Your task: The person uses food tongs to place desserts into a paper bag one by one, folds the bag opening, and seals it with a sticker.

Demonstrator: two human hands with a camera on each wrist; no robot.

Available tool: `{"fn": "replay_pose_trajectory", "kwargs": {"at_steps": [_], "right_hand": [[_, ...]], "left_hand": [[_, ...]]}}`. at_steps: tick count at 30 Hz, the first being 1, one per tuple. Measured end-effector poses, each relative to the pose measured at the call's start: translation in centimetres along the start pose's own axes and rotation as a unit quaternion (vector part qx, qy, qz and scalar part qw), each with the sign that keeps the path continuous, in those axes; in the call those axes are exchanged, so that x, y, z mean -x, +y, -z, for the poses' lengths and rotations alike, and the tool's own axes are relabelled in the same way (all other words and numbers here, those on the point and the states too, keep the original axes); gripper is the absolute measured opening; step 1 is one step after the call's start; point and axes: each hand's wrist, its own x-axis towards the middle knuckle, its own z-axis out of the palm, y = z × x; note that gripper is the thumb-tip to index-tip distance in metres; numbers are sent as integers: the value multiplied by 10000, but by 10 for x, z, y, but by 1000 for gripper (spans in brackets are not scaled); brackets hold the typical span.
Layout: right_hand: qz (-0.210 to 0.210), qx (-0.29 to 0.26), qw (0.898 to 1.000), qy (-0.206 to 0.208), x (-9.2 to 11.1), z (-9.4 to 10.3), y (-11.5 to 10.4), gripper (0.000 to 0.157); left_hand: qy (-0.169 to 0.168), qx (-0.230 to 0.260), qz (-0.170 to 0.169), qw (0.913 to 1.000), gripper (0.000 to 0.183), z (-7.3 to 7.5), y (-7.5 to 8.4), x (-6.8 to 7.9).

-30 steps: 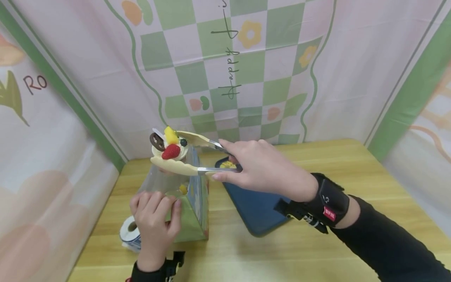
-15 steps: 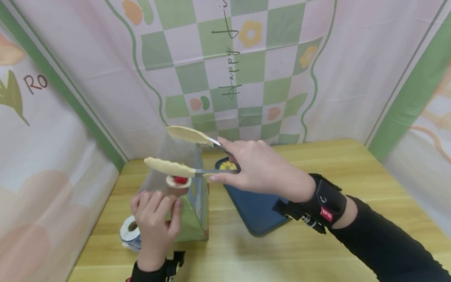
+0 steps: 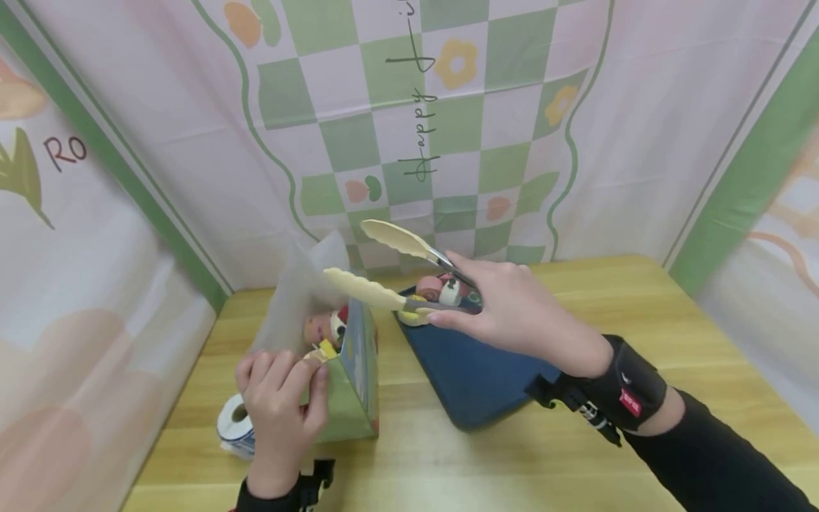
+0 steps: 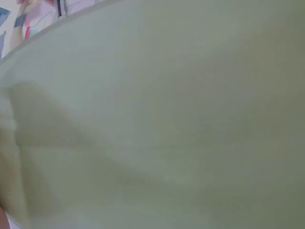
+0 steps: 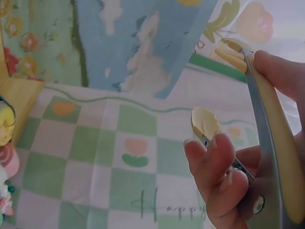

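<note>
In the head view my left hand curls its fingers over the near rim of a green paper bag. Small toy-like cakes with red and yellow toppings show inside the bag's mouth. My right hand grips a pair of tongs with cream-coloured tips. The tips are spread with nothing between them, in the air between the bag and a dark blue tray. In the right wrist view, fingers and thumb wrap the tongs. The bag's green side fills the left wrist view.
At the tray's far end lie a pink roll, a white piece and a yellow ring-shaped one, partly behind the tongs. A white and blue paper roll stands left of the bag. Printed cloth rises behind the wooden table.
The tongs held a fruit-topped cupcake over the bag, then let it go, and it dropped inside. My right hand has since moved right toward the tray with the tongs. The left hand stays put.
</note>
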Motion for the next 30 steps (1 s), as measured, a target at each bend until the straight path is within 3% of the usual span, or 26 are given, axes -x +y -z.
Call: {"fn": "replay_pose_trajectory", "kwargs": {"at_steps": [13,23,30], "right_hand": [[-1132,-337,9928,-220,29,-14,60,82],[-1367,198,9904,-97,47,-37,93,83],[-1580,254,9871,-50,58,-50,110,84]], "left_hand": [[285,217,-194,9992,41,-3,-3,3],[397,189,-221,9988,43,-5,-4,2],[391,156,-205,9989,43,-5,-4,4]]}}
